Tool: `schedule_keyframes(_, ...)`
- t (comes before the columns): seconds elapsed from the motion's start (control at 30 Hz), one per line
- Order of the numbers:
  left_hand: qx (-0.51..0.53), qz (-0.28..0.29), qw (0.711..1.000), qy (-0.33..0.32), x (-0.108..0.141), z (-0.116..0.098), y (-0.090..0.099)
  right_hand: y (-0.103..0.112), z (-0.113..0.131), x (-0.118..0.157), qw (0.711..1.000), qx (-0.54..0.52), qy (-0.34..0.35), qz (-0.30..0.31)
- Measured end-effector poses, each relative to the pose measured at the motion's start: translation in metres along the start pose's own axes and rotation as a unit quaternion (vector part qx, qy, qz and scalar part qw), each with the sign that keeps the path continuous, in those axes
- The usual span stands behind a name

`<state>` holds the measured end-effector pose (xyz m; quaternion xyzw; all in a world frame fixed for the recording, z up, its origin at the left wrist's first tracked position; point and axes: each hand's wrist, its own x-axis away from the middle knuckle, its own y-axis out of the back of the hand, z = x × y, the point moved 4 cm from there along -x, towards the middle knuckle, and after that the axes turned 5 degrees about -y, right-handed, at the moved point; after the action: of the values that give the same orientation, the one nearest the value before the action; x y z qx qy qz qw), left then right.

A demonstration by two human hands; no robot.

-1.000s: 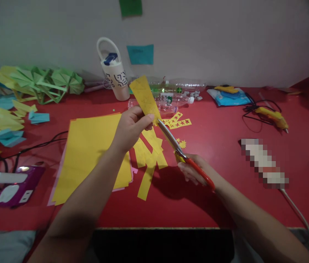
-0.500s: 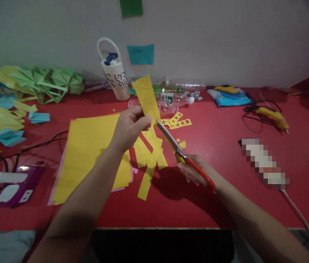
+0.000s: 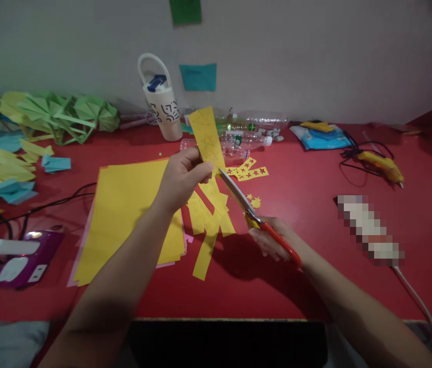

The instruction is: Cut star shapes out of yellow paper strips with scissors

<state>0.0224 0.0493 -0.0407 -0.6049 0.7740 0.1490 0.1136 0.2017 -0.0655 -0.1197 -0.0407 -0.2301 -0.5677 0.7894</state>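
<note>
My left hand pinches a yellow paper strip near its lower end, with pencilled star outlines on it. My right hand is wrapped round red-handled scissors, whose blade tips meet the strip's lower right edge. Beneath them, several plain yellow strips lie loosely piled on the red table. Strips with star-shaped holes lie just behind the scissors, and small cut-out yellow stars sit beside the blades.
A stack of yellow sheets lies left of centre. Behind stand a white tumbler and clear plastic bottles lying down. To the right are a wipes pack, a yellow glue gun and a blurred-out corded item. A purple power socket sits left.
The paper strip's top has tilted very slightly to the right. Both hands and the scissors stay almost where they were.
</note>
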Motion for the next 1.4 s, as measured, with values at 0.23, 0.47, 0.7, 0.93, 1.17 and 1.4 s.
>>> schedule_keyframes(0.23,-0.001,0.007,1.000,-0.001,0.000,0.002,0.000,0.000,-0.001,-0.001,1.000,0.005,-0.004,-0.008)
schedule_keyframes(0.47,0.016,0.016,1.000,-0.005,0.002,0.005,-0.002,0.001,-0.005,-0.001,0.999,-0.023,0.028,0.002)
schedule_keyframes(0.7,0.016,0.012,1.000,-0.023,0.008,0.002,-0.007,0.002,0.001,0.002,0.999,-0.028,0.042,0.001)
schedule_keyframes(0.93,0.001,-0.022,1.000,-0.005,0.014,0.002,-0.015,0.002,-0.002,0.002,0.998,-0.045,0.045,-0.017)
schedule_keyframes(1.17,-0.011,-0.026,1.000,0.003,0.016,0.002,-0.017,0.001,-0.002,0.001,0.998,-0.041,0.053,-0.014)
schedule_keyframes(1.4,0.003,-0.013,1.000,-0.004,0.016,0.004,-0.018,-0.001,-0.002,0.001,0.998,-0.033,0.050,-0.016)
